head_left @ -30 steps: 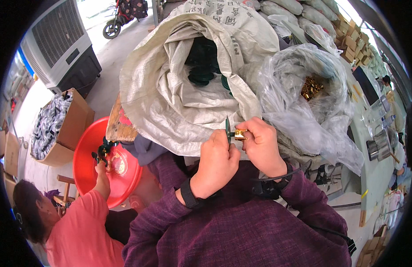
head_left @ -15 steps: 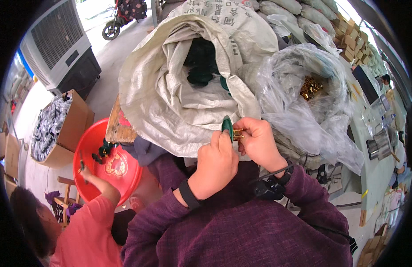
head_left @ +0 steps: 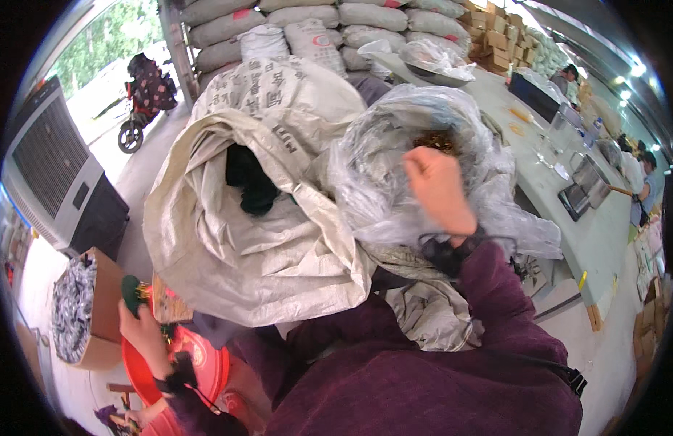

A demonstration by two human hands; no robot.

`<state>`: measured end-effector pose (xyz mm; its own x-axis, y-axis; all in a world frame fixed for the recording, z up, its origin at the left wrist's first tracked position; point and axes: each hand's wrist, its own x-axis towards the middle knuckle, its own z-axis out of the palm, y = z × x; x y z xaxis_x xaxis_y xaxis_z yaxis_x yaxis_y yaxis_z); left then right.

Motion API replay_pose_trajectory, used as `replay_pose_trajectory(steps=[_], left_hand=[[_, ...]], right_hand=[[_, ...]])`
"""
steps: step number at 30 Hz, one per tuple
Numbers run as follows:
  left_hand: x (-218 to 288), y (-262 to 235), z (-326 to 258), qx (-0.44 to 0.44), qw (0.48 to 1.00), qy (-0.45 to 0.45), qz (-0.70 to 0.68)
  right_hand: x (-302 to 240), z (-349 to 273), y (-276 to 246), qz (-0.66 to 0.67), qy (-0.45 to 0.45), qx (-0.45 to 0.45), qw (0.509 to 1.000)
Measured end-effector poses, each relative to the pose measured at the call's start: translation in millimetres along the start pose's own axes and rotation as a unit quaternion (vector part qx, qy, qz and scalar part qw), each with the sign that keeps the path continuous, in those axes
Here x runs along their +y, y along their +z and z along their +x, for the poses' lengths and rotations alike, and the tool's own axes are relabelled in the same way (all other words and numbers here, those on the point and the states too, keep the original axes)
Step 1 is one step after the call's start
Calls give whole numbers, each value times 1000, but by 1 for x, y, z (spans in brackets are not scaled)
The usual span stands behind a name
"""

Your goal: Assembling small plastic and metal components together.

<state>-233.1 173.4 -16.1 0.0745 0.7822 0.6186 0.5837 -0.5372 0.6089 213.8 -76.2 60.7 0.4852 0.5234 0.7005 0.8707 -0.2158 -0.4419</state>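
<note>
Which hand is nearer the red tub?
Left. The left hand, gripping a small green-and-brass part, hovers just above the red tub; the right hand reaches into the clear plastic bag.

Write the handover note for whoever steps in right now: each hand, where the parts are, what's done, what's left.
Left hand: out to the left, over the red basin, shut on a dark green piece with a brass-coloured end.
Right hand: closed in a fist at the mouth of the clear plastic bag, right by the brass-coloured parts; blurred, so whether it holds one cannot be told.
White woven sack: open, dark green pieces inside.
Done: one green-and-brass piece is in hand at the basin.
Left: both bags show more parts.
</note>
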Motion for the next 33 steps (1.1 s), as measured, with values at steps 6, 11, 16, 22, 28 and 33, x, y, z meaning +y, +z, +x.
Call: replay_pose_trajectory(steps=[6,11,16,22,28,33], left_hand=[[-10,3,25,62,961,85,257],[77,100,11,-56,972,226,-22],[127,191,20,-167,942,289,41],[132,248,19,-314,901,219,202],[124,243,20,-358,886,213,203],[112,206,11,-316,928,187,70]], right_hand=[[87,13,1,-259,45,-236,936],[142,9,21,-250,11,-325,912],[155,7,26,-226,30,-351,908],[144,5,29,-274,39,-349,895],[121,8,23,-273,49,-365,889],[32,15,-8,-211,5,-160,964]])
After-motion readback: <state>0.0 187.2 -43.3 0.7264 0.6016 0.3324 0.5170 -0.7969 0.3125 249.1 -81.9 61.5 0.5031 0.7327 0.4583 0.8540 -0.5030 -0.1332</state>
